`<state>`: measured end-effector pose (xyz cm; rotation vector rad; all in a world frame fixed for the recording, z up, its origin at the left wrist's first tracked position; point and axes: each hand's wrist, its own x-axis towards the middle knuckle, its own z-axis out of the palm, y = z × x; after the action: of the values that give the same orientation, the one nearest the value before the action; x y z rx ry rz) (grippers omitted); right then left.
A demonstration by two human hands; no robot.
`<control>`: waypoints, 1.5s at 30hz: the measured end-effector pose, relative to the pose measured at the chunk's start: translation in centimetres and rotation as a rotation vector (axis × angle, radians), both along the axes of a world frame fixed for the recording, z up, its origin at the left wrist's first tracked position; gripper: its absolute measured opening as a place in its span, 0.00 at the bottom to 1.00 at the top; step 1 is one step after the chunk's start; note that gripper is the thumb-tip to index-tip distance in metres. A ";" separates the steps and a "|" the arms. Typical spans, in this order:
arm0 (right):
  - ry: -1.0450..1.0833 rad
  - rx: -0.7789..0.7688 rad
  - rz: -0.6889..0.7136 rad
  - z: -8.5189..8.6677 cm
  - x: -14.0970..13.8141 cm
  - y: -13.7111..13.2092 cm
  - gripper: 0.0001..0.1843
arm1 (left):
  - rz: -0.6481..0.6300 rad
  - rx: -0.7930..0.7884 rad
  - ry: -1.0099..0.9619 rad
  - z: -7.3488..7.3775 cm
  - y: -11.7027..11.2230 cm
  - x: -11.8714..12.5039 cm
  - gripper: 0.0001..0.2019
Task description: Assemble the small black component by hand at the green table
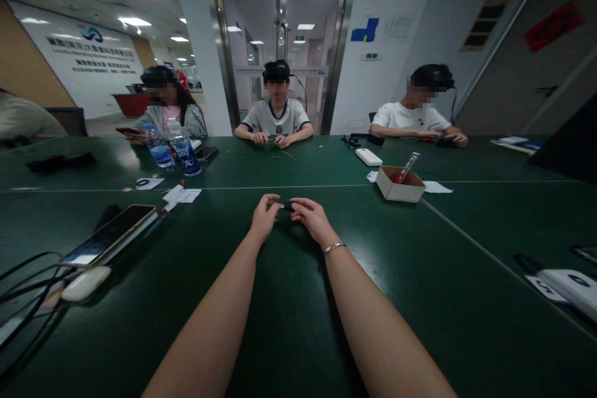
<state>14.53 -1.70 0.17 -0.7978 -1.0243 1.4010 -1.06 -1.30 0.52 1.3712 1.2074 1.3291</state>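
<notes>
Between my two hands is a small black object (288, 207) with a pale, metallic-looking end on its left. It is held roughly level, a little above the green table, and its exact kind is too small to make out. My left hand (265, 216) pinches the pale end between thumb and fingertips. Thumb and fingers of my right hand (311, 219) close on the dark end. A silver bracelet (334, 247) circles my right wrist.
On the green table (289, 311), a phone (114, 235), cables and a white device (86, 283) lie left. Two bottles (185, 152) stand farther back. A small open box (400, 186) holding a red-and-clear tube sits front right. Several people sit around the table.
</notes>
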 end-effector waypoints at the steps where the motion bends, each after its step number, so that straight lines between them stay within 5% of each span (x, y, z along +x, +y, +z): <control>1: 0.000 0.001 0.001 0.0 0.0 0.0 0.20 | -0.003 -0.007 -0.003 0.0 0.0 0.0 0.12; 45: -0.065 0.064 0.033 0.2 0.0 -0.2 0.19 | -0.066 0.039 0.054 0.3 -0.5 0.0 0.11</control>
<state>14.56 -1.90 0.33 -0.7866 -1.1315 1.3714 -1.05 -1.77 0.80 1.4706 1.1670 1.2835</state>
